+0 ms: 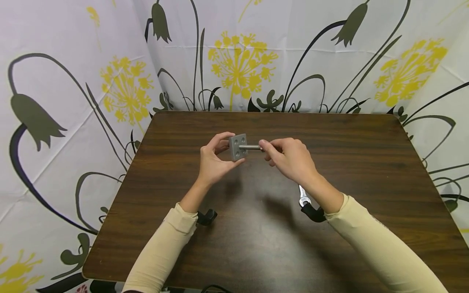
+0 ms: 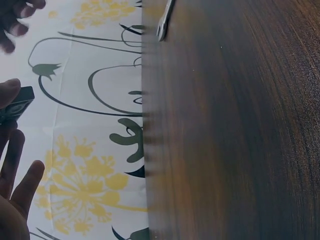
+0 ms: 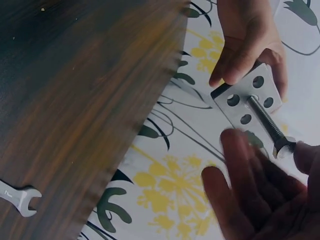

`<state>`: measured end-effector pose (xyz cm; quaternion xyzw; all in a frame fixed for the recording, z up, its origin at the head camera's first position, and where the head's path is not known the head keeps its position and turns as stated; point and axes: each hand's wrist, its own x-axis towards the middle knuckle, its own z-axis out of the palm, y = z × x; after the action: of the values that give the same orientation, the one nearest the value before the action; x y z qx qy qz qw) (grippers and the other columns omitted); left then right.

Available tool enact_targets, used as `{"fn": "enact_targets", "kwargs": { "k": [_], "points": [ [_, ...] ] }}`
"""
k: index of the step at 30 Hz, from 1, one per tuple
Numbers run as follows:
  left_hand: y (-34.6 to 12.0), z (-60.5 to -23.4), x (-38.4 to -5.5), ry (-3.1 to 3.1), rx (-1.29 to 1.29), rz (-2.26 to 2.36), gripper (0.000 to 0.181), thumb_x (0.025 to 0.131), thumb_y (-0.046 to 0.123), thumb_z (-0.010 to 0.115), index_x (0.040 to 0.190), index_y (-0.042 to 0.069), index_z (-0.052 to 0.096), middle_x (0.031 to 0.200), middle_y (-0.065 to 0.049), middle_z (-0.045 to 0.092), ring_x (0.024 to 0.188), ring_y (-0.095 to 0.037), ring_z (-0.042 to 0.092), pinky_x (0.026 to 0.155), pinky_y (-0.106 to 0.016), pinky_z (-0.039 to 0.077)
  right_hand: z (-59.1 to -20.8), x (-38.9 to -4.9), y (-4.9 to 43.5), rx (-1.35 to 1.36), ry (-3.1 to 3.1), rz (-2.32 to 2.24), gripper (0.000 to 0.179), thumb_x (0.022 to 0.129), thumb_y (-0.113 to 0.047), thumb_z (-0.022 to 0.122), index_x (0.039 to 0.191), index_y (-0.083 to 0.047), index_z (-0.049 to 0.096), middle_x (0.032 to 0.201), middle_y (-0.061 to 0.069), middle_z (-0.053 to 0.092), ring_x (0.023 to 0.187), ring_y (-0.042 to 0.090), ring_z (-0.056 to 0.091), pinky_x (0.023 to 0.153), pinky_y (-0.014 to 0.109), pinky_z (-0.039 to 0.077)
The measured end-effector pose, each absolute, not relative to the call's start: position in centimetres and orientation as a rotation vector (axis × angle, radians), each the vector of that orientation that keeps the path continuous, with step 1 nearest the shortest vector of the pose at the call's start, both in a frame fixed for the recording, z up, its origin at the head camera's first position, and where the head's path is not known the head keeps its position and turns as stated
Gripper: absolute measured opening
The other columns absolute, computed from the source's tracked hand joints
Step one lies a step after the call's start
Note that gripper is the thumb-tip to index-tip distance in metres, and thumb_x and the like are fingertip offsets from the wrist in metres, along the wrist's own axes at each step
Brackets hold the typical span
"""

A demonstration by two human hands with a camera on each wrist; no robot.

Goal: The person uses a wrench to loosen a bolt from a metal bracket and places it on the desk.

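Observation:
My left hand (image 1: 214,162) holds a grey square metal block (image 1: 233,147) by its edges, raised above the table, thumb below and fingers above. Several round holes (image 3: 233,100) show around the middle of its face in the right wrist view. A threaded bolt (image 3: 266,120) stands out of the middle hole. My right hand (image 1: 293,159) pinches the bolt's head end, the thumb against the hex head (image 3: 285,146) and the other fingers spread loosely. How deep the bolt sits inside the block is hidden. In the left wrist view, only a dark corner of the block (image 2: 25,97) shows.
A silver open-end wrench (image 1: 303,198) lies on the brown wooden table (image 1: 176,162), partly hidden by my right forearm. Black straps (image 1: 207,217) hang at both wrists. A white curtain (image 1: 183,24) with yellow and grey flowers hangs behind and beside the table.

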<state>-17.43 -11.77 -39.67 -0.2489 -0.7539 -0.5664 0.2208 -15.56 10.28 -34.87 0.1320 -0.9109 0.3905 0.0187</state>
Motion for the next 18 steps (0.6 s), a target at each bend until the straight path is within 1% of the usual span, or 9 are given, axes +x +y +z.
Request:
{"fn": "enact_targets", "kwargs": {
  "k": [1, 3, 5, 7, 8, 10, 14, 16, 18],
  "points": [
    [-11.75, -39.62, -17.45, -2.088, -0.686, -1.565, 0.064, 0.055, -0.008, 0.088, 0.113, -0.003, 0.06, 0.094, -0.02, 0.071, 0.083, -0.031, 0.069, 0.08, -0.043, 0.056, -34.86, -15.6, 10.3, 0.413, -2.845, 1.225, 0.038, 0.093, -0.052, 0.053, 0.094, -0.02, 0.073, 0.072, -0.008, 0.069, 0.066, 0.008, 0.065, 0.057, 0.033, 0.047],
    [-11.74, -39.61, -17.48, -2.093, -0.687, -1.568, 0.064, 0.055, -0.009, 0.088, 0.112, -0.003, 0.06, 0.094, -0.02, 0.071, 0.083, -0.031, 0.07, 0.081, -0.042, 0.056, -34.87, -15.66, 10.32, 0.457, -2.843, 1.229, 0.029, 0.093, -0.045, 0.058, 0.093, -0.02, 0.073, 0.074, -0.008, 0.07, 0.067, 0.008, 0.066, 0.059, 0.032, 0.048],
    [-11.75, -39.65, -17.48, -2.091, -0.688, -1.573, 0.064, 0.055, -0.009, 0.088, 0.112, -0.003, 0.06, 0.094, -0.02, 0.071, 0.083, -0.031, 0.07, 0.081, -0.042, 0.056, -34.92, -15.7, 10.33, 0.528, -2.801, 1.233, 0.02, 0.091, -0.035, 0.066, 0.1, -0.018, 0.072, 0.081, -0.006, 0.071, 0.07, 0.009, 0.067, 0.062, 0.031, 0.051],
    [-11.76, -39.7, -17.5, -2.084, -0.689, -1.578, 0.064, 0.055, -0.009, 0.088, 0.112, -0.004, 0.06, 0.093, -0.02, 0.071, 0.082, -0.032, 0.069, 0.08, -0.043, 0.056, -34.95, -15.7, 10.32, 0.566, -2.758, 1.231, 0.024, 0.087, -0.029, 0.071, 0.108, -0.018, 0.07, 0.087, -0.004, 0.071, 0.073, 0.01, 0.067, 0.064, 0.03, 0.054],
    [-11.76, -39.73, -17.53, -2.08, -0.691, -1.579, 0.064, 0.055, -0.009, 0.088, 0.112, -0.004, 0.06, 0.093, -0.021, 0.071, 0.082, -0.032, 0.069, 0.08, -0.044, 0.056, -34.95, -15.7, 10.31, 0.564, -2.744, 1.22, 0.028, 0.086, -0.029, 0.073, 0.111, -0.017, 0.069, 0.089, -0.004, 0.071, 0.074, 0.01, 0.067, 0.064, 0.03, 0.054],
    [-11.75, -39.75, -17.59, -2.071, -0.69, -1.581, 0.064, 0.055, -0.009, 0.088, 0.112, -0.004, 0.06, 0.093, -0.021, 0.07, 0.082, -0.033, 0.069, 0.079, -0.045, 0.056, -34.91, -15.67, 10.29, 0.515, -2.749, 1.233, 0.03, 0.088, -0.036, 0.069, 0.111, -0.018, 0.07, 0.087, -0.004, 0.071, 0.073, 0.01, 0.067, 0.063, 0.03, 0.054],
    [-11.67, -39.76, -17.71, -2.066, -0.691, -1.578, 0.064, 0.055, -0.008, 0.088, 0.112, -0.003, 0.06, 0.092, -0.021, 0.071, 0.081, -0.033, 0.069, 0.079, -0.045, 0.056, -34.77, -15.62, 10.26, 0.383, -2.827, 1.243, 0.037, 0.091, -0.052, 0.057, 0.099, -0.019, 0.073, 0.074, -0.008, 0.07, 0.068, 0.008, 0.066, 0.058, 0.032, 0.049],
    [-11.63, -39.75, -17.74, -2.066, -0.692, -1.579, 0.064, 0.055, -0.009, 0.088, 0.112, -0.004, 0.06, 0.093, -0.021, 0.071, 0.082, -0.032, 0.069, 0.079, -0.044, 0.056, -34.75, -15.63, 10.31, 0.4, -2.84, 1.237, 0.034, 0.092, -0.049, 0.058, 0.095, -0.018, 0.072, 0.073, -0.007, 0.07, 0.068, 0.009, 0.066, 0.058, 0.032, 0.048],
    [-11.58, -39.75, -17.76, -2.069, -0.697, -1.581, 0.064, 0.055, -0.009, 0.088, 0.112, -0.004, 0.06, 0.094, -0.021, 0.07, 0.082, -0.032, 0.069, 0.08, -0.043, 0.056, -34.78, -15.66, 10.39, 0.465, -2.816, 1.207, 0.026, 0.091, -0.04, 0.064, 0.097, -0.016, 0.071, 0.078, -0.005, 0.07, 0.07, 0.01, 0.066, 0.061, 0.031, 0.05]
  ]
}}
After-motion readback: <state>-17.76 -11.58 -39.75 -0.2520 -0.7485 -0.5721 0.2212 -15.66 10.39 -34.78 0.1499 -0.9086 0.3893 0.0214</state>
